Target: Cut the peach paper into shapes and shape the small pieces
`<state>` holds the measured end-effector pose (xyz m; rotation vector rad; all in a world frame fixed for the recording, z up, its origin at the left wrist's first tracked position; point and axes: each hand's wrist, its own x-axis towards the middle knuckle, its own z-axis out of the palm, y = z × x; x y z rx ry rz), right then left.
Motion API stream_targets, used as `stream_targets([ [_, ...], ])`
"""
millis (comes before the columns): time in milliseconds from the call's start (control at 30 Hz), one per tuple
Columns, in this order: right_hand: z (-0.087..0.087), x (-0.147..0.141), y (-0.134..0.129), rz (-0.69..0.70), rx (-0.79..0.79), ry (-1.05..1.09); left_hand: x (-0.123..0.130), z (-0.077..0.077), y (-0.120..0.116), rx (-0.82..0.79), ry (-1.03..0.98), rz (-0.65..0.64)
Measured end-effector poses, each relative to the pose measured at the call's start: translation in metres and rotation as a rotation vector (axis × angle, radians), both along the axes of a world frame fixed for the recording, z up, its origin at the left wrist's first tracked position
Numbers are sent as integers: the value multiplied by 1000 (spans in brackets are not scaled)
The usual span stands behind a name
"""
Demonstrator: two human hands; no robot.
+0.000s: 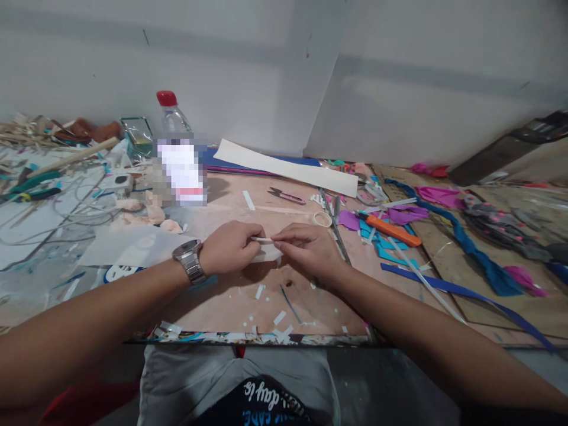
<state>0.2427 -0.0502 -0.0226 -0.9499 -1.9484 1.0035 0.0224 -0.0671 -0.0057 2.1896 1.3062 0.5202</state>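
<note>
The white strip (265,239) is between both hands, just above the table (239,307). The left hand (228,245) pinches one end, the right hand (310,245) the other, by the fingertips. The step looks like fine shaping or aligning; a next move calls for light, even pressure. Beyond lie a tape roll (322,219) and snips (286,196).
</note>
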Motion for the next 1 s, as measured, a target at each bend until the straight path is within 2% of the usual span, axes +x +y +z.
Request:
stream_targets([
  [400,2,0,0,10,43,-32,2,2,-3,21,6,-49],
  [600,2,0,0,2,82,-38,2,1,-2,14,-5,-7],
  [767,3,0,-1,22,113,-56,2,-1,-2,-13,-113,-50],
  [1000,5,0,-3,-40,248,-170,3,-3,-3,-5,-172,-18],
])
